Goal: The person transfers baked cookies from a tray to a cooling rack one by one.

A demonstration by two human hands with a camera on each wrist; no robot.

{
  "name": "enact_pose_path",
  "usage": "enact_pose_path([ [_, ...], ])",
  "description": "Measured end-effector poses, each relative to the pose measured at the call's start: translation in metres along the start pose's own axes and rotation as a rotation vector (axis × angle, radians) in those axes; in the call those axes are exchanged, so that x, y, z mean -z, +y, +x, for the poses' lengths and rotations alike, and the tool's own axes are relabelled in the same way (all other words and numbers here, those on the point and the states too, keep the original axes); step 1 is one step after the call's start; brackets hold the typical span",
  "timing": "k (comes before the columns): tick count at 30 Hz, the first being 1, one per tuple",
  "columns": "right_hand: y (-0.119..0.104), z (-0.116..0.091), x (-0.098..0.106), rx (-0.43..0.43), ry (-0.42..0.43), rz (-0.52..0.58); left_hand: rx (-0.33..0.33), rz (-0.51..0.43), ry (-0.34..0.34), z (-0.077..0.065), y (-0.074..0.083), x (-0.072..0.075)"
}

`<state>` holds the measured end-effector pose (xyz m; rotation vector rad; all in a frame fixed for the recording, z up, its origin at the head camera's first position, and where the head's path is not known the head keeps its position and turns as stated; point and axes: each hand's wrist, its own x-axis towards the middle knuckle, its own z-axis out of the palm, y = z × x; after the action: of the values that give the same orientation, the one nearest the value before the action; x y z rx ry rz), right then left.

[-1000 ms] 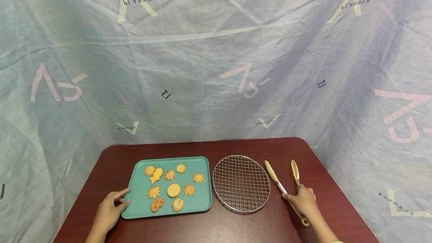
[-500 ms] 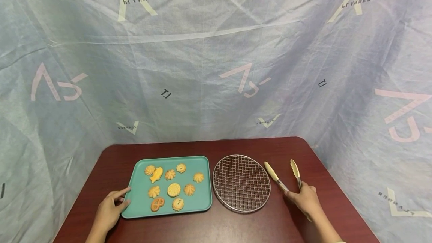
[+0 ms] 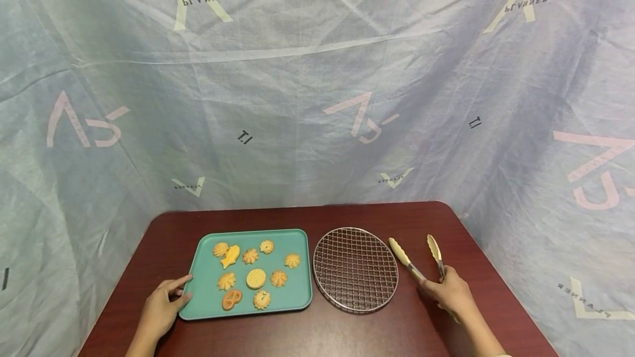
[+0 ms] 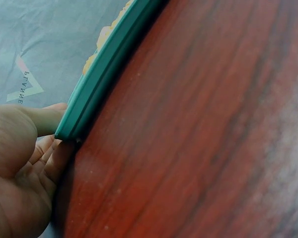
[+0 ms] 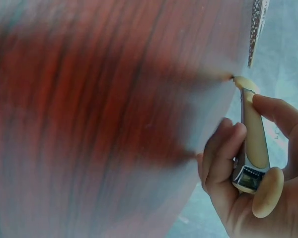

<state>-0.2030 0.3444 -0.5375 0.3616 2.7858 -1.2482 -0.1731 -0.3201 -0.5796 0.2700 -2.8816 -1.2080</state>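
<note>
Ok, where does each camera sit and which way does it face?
Head: worn on the head, looking forward and down at green tray, wire rack, tongs; left hand, right hand show.
Left wrist: worn there, facing the green tray's edge and table; left hand shows.
Right wrist: worn there, facing tongs and table; right hand shows.
Shared: head and right wrist both show tongs and right hand.

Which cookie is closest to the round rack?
The ridged, rightmost cookie, near the right edge of the tray; the others all lie farther left.

Both hands (image 3: 160,308) are bare, with a pale sleeve edge (image 3: 503,355) on the right forearm (image 3: 478,328).
</note>
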Motion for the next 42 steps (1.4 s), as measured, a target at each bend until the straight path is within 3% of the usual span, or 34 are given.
enact_pose_path([
  [13, 0.004, 0.005, 0.004, 0.058, 0.029, -0.124, 0.002, -0.005, 0.004, 0.0, 0.0, 0.0],
  [23, 0.002, 0.004, 0.003, 0.069, 0.064, -0.131, 0.003, -0.008, 0.001, 0.0, -0.001, -0.001],
  [42, -0.013, -0.001, -0.001, 0.094, 0.04, -0.138, -0.007, 0.008, 0.002, 0.001, -0.002, 0.0],
])
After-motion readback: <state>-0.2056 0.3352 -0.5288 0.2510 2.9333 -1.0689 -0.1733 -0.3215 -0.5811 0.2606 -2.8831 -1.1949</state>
